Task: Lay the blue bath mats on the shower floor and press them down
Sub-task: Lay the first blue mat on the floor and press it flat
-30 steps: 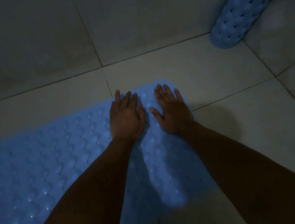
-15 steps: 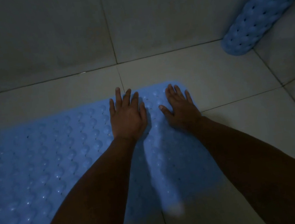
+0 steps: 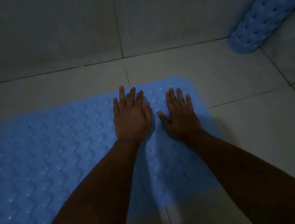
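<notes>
Blue and bubble-textured, the flat bath mat (image 3: 59, 160) lies spread on the tiled shower floor (image 3: 246, 122), its far right corner near the tile joints. Both palms lie flat on that end: the left hand (image 3: 131, 119) with fingers straight and slightly spread, the right hand (image 3: 180, 117) just beside it, fingers likewise extended, gripping nothing. A rolled blue bath mat (image 3: 268, 13) leans in the far right corner, well apart.
</notes>
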{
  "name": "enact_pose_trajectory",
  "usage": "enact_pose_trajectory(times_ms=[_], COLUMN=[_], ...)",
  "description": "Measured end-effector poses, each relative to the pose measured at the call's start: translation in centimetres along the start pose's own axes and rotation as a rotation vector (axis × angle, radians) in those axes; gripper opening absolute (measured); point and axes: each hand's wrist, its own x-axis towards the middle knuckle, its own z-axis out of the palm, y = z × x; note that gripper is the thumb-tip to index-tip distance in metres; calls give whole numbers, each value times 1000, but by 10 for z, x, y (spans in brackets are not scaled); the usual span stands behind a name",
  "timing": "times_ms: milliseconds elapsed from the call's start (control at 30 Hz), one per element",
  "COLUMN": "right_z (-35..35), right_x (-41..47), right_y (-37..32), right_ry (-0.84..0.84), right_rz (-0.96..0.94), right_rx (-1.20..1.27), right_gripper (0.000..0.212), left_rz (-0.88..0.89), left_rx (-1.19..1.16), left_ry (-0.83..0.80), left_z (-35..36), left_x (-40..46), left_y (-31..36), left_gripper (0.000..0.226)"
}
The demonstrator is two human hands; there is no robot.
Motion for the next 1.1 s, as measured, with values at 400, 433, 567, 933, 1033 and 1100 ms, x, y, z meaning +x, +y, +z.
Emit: enact_pose_trajectory(times_ms=[400, 433, 567, 933, 1033, 1100], right_z=[-12, -20, -83, -54, -37, -31], right_x=[3, 9, 55, 45, 40, 42], right_y=[1, 3, 7, 28, 39, 47], right_ry=[-202, -295, -554, 74, 87, 114], right_rz=[-20, -14, 81, 81, 99, 96], right_rx=[-7, 34, 260, 467, 441, 435], right_gripper=[78, 76, 48, 46, 45, 47], left_rz=[-26, -26, 3, 180, 150, 147], left_rx=[1, 4, 13, 170, 163, 159], left_ry=[-50, -66, -191, -246, -253, -258], left_z=[1, -3, -15, 57, 55, 55], left_x=[0, 0, 6, -22, -23, -22], left_y=[0, 2, 17, 43, 44, 45], left_gripper=[62, 62, 66, 87, 88, 89])
